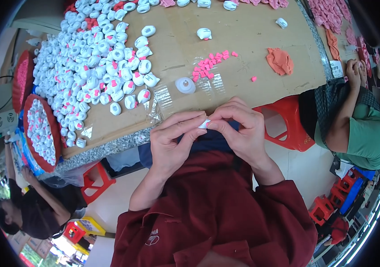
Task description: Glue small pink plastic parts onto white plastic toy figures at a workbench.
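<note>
My left hand (pixel 175 137) and my right hand (pixel 242 127) meet just off the table's near edge. Between their fingertips they pinch a small white cat-head toy piece (pixel 204 124) with a pink part on it; most of it is hidden by the fingers. Ahead of the hands stands a whitish round nozzle bottle (pixel 185 85), seen from above. Beyond it lies a loose cluster of small pink bows (pixel 205 66), with a single pink bow (pixel 254 79) apart to the right. To the left spreads a big heap of white cat-head pieces (pixel 105 58), many bearing pink bows.
Cardboard (pixel 172 53) covers the table, held by clear tape. A crumpled orange cloth-like piece (pixel 280 61) lies right. Red bowls (pixel 52 133) of pieces stand at the left edge. Red stools (pixel 290 122) are below the table. Co-workers sit left and right, the right one in a green sleeve (pixel 368 138).
</note>
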A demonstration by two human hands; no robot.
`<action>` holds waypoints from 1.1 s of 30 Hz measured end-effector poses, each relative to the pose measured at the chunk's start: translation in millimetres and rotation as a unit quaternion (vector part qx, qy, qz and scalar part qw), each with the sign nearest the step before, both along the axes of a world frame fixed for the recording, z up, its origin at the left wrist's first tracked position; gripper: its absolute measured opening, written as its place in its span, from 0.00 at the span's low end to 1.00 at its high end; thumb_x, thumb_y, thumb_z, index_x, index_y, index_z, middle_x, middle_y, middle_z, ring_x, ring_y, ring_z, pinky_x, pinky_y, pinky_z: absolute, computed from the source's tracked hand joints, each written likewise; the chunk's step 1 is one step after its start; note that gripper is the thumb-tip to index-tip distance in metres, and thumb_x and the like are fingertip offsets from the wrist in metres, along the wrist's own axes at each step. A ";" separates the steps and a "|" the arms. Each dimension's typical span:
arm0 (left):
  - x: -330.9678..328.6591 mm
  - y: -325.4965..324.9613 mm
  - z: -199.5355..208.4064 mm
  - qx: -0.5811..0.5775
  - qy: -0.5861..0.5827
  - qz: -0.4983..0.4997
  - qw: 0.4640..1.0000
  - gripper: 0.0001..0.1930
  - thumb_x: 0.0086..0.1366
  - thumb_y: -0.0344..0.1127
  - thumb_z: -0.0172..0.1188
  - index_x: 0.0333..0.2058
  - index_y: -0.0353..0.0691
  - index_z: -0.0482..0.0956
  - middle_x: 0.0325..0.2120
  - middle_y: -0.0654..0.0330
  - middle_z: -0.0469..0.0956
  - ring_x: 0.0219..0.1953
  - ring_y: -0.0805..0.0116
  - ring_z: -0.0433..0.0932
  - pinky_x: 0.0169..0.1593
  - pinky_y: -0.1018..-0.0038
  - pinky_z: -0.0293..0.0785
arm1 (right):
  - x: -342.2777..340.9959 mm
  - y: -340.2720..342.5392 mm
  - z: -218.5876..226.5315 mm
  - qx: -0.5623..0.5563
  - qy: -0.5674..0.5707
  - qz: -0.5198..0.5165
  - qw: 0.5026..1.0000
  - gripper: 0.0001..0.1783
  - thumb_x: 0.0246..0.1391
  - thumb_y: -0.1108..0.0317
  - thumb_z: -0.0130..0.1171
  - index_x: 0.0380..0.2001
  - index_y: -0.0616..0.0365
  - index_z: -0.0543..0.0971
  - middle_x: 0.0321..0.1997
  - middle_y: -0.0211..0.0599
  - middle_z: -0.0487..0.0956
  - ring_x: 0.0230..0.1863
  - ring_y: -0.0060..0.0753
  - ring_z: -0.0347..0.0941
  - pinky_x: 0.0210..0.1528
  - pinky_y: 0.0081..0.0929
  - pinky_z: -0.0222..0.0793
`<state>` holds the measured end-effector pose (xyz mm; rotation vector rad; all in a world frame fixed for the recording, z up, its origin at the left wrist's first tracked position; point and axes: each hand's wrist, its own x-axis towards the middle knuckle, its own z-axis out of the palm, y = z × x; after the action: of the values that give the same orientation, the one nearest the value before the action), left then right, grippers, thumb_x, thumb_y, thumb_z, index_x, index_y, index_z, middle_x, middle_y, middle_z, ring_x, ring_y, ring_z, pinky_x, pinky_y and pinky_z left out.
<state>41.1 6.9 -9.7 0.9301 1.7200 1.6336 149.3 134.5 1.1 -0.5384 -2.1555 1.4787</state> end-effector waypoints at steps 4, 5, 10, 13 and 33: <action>-1.5 0.9 2.8 0.015 -0.064 -0.004 0.998 0.15 0.46 0.17 0.61 0.36 0.33 0.78 0.36 0.53 0.75 0.36 0.70 0.75 0.38 0.79 0.73 | -0.8 -7.4 -1.5 -0.065 0.009 -0.035 0.997 0.06 0.37 0.76 0.63 0.23 0.62 0.77 0.21 0.30 0.75 0.25 0.22 0.66 0.28 0.18 0.61; -0.6 0.5 4.5 0.018 -0.123 0.006 0.992 0.14 0.45 0.17 0.61 0.35 0.34 0.78 0.36 0.53 0.75 0.36 0.70 0.75 0.37 0.79 0.74 | -1.5 -8.7 -1.7 -0.091 0.014 -0.040 0.995 0.06 0.37 0.76 0.63 0.23 0.62 0.77 0.21 0.30 0.75 0.24 0.22 0.66 0.28 0.18 0.61; -4.6 -14.1 -2.0 0.025 -0.173 -0.017 0.984 0.14 0.44 0.15 0.61 0.34 0.30 0.77 0.36 0.50 0.74 0.37 0.67 0.75 0.40 0.75 0.73 | -2.6 -13.7 -3.4 -0.098 0.043 -0.021 0.994 0.05 0.37 0.78 0.62 0.22 0.61 0.77 0.22 0.31 0.75 0.24 0.24 0.67 0.28 0.19 0.62; -7.1 -20.6 -5.0 0.052 -0.204 -0.027 0.977 0.14 0.45 0.14 0.60 0.35 0.29 0.76 0.36 0.50 0.74 0.38 0.66 0.74 0.42 0.74 0.72 | -1.1 -15.9 -1.0 -0.090 0.065 -0.007 0.994 0.05 0.38 0.77 0.62 0.22 0.61 0.77 0.23 0.32 0.75 0.25 0.25 0.68 0.28 0.21 0.63; -88.6 7.4 22.5 -0.045 0.147 0.240 0.959 0.10 0.54 0.19 0.55 0.37 0.30 0.72 0.39 0.51 0.73 0.43 0.67 0.71 0.49 0.74 0.67 | 32.1 44.3 -25.6 0.251 -0.071 -0.321 0.910 0.13 0.34 0.67 0.65 0.28 0.52 0.76 0.29 0.25 0.70 0.34 0.31 0.62 0.38 0.29 0.53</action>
<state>-47.5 14.3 12.8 0.7809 2.3484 1.7548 181.4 178.8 -24.6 -1.0470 -2.0519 0.5221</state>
